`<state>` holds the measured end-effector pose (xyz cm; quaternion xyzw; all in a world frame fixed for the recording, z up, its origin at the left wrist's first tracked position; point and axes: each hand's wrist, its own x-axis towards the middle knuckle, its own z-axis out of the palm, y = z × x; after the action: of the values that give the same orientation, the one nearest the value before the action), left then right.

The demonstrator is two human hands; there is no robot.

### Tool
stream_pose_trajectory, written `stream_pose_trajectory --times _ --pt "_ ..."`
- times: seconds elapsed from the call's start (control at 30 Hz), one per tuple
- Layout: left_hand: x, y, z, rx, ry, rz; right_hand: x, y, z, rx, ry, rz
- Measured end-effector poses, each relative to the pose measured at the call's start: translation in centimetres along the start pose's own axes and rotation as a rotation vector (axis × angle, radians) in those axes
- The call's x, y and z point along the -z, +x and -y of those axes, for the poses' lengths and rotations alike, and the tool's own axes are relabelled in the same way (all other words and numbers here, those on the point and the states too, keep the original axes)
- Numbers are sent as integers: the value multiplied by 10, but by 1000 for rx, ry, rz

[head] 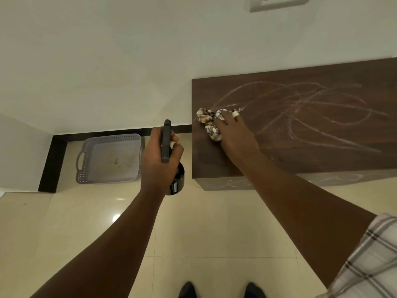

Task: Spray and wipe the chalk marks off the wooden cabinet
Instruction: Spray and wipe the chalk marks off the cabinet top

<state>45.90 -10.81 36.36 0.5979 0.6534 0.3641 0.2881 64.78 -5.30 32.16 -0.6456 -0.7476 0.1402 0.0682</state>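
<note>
1. Wiping is under way: the right hand [233, 131] presses a crumpled cloth [209, 123] onto the cabinet [300, 147] top
2. The left hand [160, 155] grips the spray bottle [169, 153] beside the cabinet
3. Chalk marks [311, 108] lie beyond the right hand; next, sweep the cloth across them

Cream wall [107, 50], glossy beige tile floor [214, 222]

The cabinet [300, 143] was dark brown with white chalk marks [311, 108]. The cloth [209, 123] was mottled cream and brown, the spray bottle [169, 155] black, the basket [107, 158] grey, the sleeve [369, 261] white plaid.
</note>
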Motion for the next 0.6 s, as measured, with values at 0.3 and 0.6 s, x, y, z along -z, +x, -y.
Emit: stream_pose_trajectory --times 0.3,0.6 --pt "-28 1 -25 -38 -20 28 15 -55 -102 -224 7 -87" --pt "-34 2 -26 -53 -6 46 2 -68 -63 -71 10 -64"
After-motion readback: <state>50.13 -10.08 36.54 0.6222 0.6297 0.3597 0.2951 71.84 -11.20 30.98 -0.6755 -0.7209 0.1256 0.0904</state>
